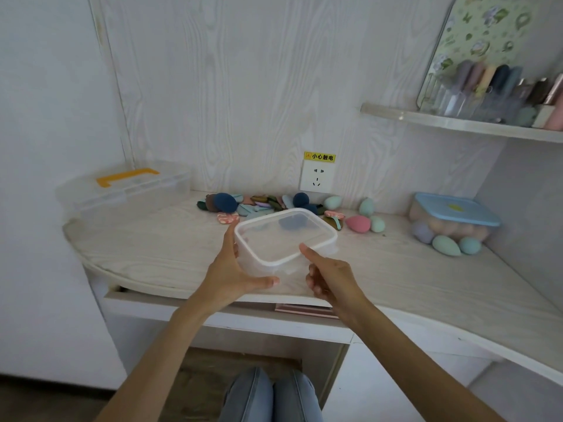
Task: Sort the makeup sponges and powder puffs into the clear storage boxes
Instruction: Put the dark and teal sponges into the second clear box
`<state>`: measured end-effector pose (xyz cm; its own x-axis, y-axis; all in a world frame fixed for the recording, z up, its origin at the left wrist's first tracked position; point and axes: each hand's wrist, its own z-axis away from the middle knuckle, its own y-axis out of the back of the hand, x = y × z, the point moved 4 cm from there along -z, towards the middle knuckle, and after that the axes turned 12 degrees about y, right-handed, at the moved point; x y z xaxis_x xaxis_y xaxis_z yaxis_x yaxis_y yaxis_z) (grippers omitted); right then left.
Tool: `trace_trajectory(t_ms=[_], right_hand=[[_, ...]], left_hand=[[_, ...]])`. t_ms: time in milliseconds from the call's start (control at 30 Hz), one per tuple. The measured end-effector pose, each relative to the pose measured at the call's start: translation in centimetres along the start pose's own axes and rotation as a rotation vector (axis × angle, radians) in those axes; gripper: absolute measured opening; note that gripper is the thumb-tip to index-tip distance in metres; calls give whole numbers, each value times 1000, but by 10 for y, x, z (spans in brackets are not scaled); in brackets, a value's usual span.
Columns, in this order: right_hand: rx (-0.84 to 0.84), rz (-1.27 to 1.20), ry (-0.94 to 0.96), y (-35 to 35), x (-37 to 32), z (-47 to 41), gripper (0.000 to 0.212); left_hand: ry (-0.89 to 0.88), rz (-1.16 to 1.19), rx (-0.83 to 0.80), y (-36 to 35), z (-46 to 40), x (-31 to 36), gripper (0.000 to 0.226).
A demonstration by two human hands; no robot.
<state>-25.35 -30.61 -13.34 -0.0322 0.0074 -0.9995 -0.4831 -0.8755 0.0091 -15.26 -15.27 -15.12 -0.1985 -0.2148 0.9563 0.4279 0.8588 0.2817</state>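
Both hands, left hand (pixel 231 269) and right hand (pixel 330 277), grasp the empty clear rectangular plastic box (pixel 285 239); it should land flat on the pale wooden desk (pixel 146 239).

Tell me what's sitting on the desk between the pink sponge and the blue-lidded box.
In the head view, only a small mint-green egg sponge beside the pink sponge; then bare desk up to the blue-lidded box.

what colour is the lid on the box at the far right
Light blue lid, with a small yellow mark, seen in the head view.

bright, even daylight | soft shadows | edges bowed | slight blur
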Motion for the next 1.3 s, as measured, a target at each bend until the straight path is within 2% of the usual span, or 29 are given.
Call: trace_trajectory(t_ms=[133, 200, 267, 300, 333, 433, 500, 600, 667, 767, 833, 900, 967, 1067, 1133, 1200, 1300], right_hand=[[32, 60, 250, 13, -27, 2, 22], [16, 64, 414, 13, -50, -4, 22], [8, 173, 548, 10, -71, -17, 21], [0, 302, 618, 9, -79, -26, 19], [-10, 498, 688, 8, -84, -39, 23], [-176, 1011, 740, 7, -80, -74, 67], [-329, 1121, 702, 2, -64, -88, 88], [-388, 1011, 651, -6, -40, -93, 96], [-343, 899, 656, -8, -32, -93, 91], [-299, 786, 654, -12, -33, -88, 80], [-309, 819, 686, -23, -36, -84, 75], [-340, 906, 728, -41, -37, -82, 68], [-298, 867, 824, -59, -44, -83, 51], [45, 548, 950, -76, -66, -91, 21], [202, 467, 884, -88, -75, -111, 18], [164, 587, 803, -105, -75, -141, 20], [-143, 1033, 608, -138, -56, -181, 39]], left_hand=[[5, -18, -40, 2, 0, -5, 131], [24, -24, -59, 3, 0, -4, 132], [29, -23, -108, 5, -3, -3, 131], [33, -17, -142, 7, -5, -3, 134], [49, -20, -179, 10, -6, -3, 140], [92, -53, -290, 20, -10, -9, 151], [114, -61, -364, 28, -13, -16, 149], [136, -46, -432, 28, -20, -16, 136], [205, 126, -320, 28, -30, -11, 126], [404, 441, -119, 33, -37, -4, 62], [445, 498, 10, 39, -35, -1, 36], [435, 576, 173, 47, -29, -1, 22], [395, 603, 292, 61, -24, -6, 15], [338, 600, 393, 100, -17, -12, 0], [332, 591, 426, 128, -13, -18, 5], [333, 586, 439, 147, -10, -24, 8], [355, 568, 450, 161, -12, -34, 9]])
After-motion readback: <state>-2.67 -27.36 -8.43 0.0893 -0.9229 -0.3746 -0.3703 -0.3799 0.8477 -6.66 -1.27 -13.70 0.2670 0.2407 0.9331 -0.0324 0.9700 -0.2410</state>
